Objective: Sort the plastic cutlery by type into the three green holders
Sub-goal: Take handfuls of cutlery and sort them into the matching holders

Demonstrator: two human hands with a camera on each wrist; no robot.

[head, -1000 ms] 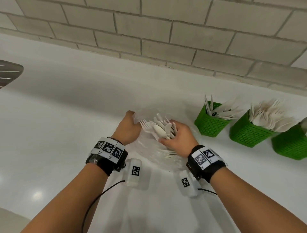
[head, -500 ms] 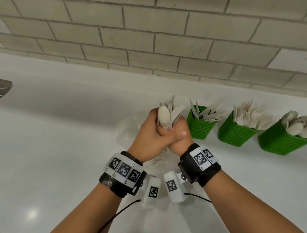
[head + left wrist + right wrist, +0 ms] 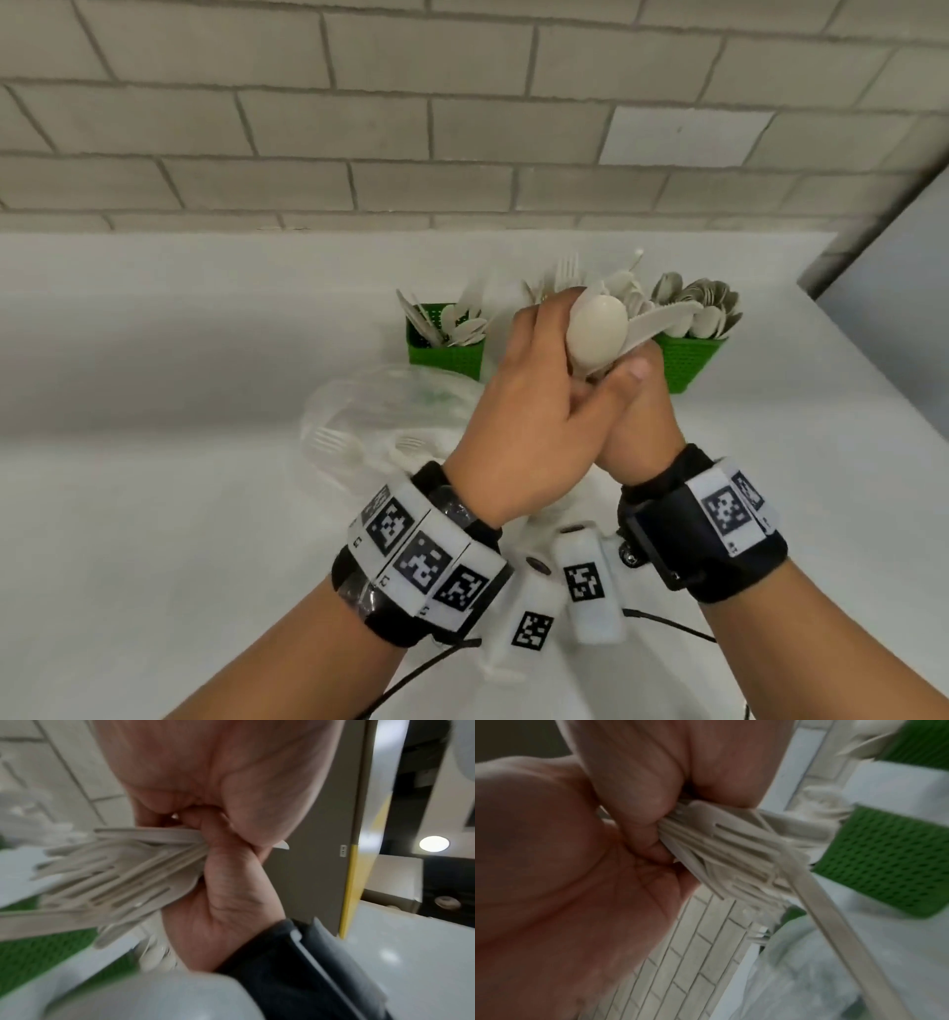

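Readable text: none that I can make out. Black-and-white square code markers on both wristbands (image 3: 421,560) and wrist camera housings (image 3: 585,583); small pillar label (image 3: 343,850) illegible.

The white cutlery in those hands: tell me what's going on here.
A person grips a mixed bundle of plastic cutlery in both hands, left hand and right hand clasped together above the white counter. Green holders behind already hold cutlery. A few forks remain in the clear bag.

Middle holder (image 3: 493,367): our clasped hands hide nearly all of it.
Wrist views: blurred; we cannot count the cutlery (image 3: 107,878).
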